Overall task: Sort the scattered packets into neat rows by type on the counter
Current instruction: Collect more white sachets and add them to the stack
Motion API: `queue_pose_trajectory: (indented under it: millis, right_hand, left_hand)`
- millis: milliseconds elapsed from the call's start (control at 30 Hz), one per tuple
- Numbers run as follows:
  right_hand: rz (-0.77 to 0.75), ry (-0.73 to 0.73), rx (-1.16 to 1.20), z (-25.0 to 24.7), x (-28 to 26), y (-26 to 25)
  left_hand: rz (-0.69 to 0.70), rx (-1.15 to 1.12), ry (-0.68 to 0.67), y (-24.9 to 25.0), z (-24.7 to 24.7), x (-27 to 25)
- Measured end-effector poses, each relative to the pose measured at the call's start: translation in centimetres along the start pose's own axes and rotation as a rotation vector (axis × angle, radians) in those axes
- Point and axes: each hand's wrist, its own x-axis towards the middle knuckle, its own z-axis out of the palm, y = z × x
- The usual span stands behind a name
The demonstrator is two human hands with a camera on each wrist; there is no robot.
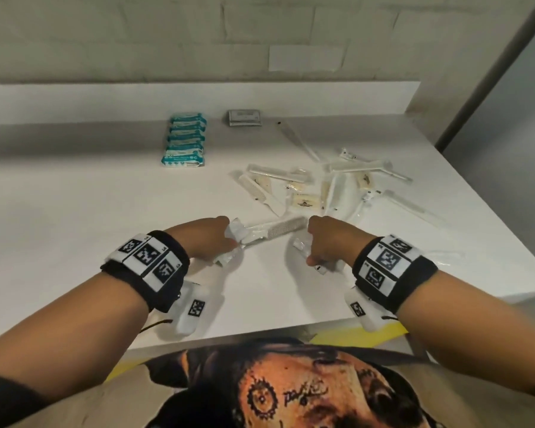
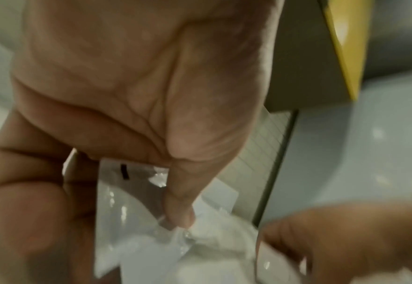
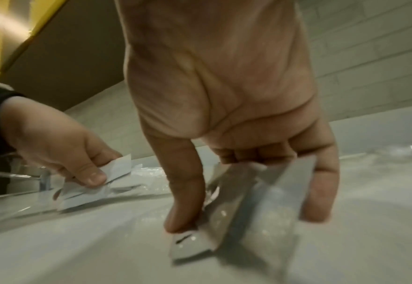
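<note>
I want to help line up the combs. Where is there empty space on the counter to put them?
The counter is bare on the left, in front of the blue packets, and along the near edge between both hands. It is crowded on the right, where combs and sachets overlap. The left hand and right hand each hold clear wrappers.

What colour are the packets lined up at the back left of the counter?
Teal and white wrapped packets, clearest in the head view.

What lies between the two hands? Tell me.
In the head view, a wrapped comb spans the gap between the left hand and the right hand, lying on the white counter. Each hand also grips clear packets.
</note>
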Motion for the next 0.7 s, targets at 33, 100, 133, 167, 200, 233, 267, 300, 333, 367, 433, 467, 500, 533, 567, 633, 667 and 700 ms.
queue_pose_trajectory:
  millis: [33, 100, 133, 167, 200, 233, 267, 300, 333, 367, 433, 467, 500, 533, 567, 633, 667, 700]
  right_hand:
    - [0.001, -0.003, -0.065, 0.1, 0.1, -0.2]
    - [0.006, -0.027, -0.145, 0.0, 0.2, -0.6]
    - [0.0, -0.043, -0.156, 0.0, 0.2, -0.8]
    - [-0.014, -0.056, -0.156, -0.1, 0.2, -1.0]
    - [-0.033, -0.066, -0.143, -0.1, 0.2, -1.1]
    - [-0.049, -0.076, -0.131, -0.1, 0.3, -1.1]
    - [-0.063, -0.085, -0.131, -0.1, 0.4, -1.2]
    - [-0.071, -0.096, -0.149, -0.1, 0.3, -1.2]
    - [-0.082, -0.107, -0.171, -0.3, 0.2, -1.1]
    - [-0.096, -0.116, -0.189, -0.5, 0.0, -1.0]
    - [-0.13, -0.096, -0.165, -1.2, -0.2, -0.7]
    - [-0.15, -0.057, -0.083, -1.7, -0.4, -0.5]
    - [-0.181, -0.009, 0.071, -2.4, -0.6, -0.5]
    - [-0.232, 0.032, 0.32, -3.1, -0.7, -0.6]
    - [-0.298, 0.046, 0.633, -3.8, -1.0, -0.9]
    - [-0.416, 0.013, 1.109, -5.6, -1.6, -1.9]
    - [-0.454, 0.001, 1.208, -6.3, -1.7, -2.3]
    - [-0.488, 0.016, 1.235, -6.8, -1.7, -2.7]
  left_hand:
    - [0.008, -0.03, 0.016, -0.4, -0.2, -0.1]
    - [0.04, -0.083, 0.047, -0.7, -0.6, -0.7]
    - [0.053, -0.094, 0.057, -0.7, -0.9, -1.1]
    - [0.057, -0.1, 0.065, -0.6, -1.0, -1.4]
    - [0.058, -0.096, 0.074, -0.7, -1.2, -1.8]
    - [0.056, -0.083, 0.081, -0.8, -1.2, -2.0]
    - [0.043, -0.064, 0.087, -1.0, -1.4, -2.3]
    - [0.027, -0.054, 0.106, -1.2, -1.4, -2.4]
    - [0.012, -0.056, 0.135, -1.5, -1.5, -2.6]
    - [0.0, -0.082, 0.18, -1.7, -1.6, -2.8]
    - [-0.006, -0.189, 0.297, -2.0, -1.7, -2.9]
    - [0.003, -0.278, 0.351, -1.9, -1.7, -2.9]
    - [0.022, -0.394, 0.403, -1.8, -1.7, -2.7]
    - [0.045, -0.54, 0.44, -1.5, -1.7, -2.3]
    - [0.076, -0.692, 0.453, -1.0, -1.7, -2.0]
    - [0.158, -0.954, 0.427, 0.7, -1.9, -1.5]
    - [0.201, -1.076, 0.4, 1.8, -2.0, -1.3]
    - [0.241, -1.184, 0.372, 2.8, -2.2, -1.1]
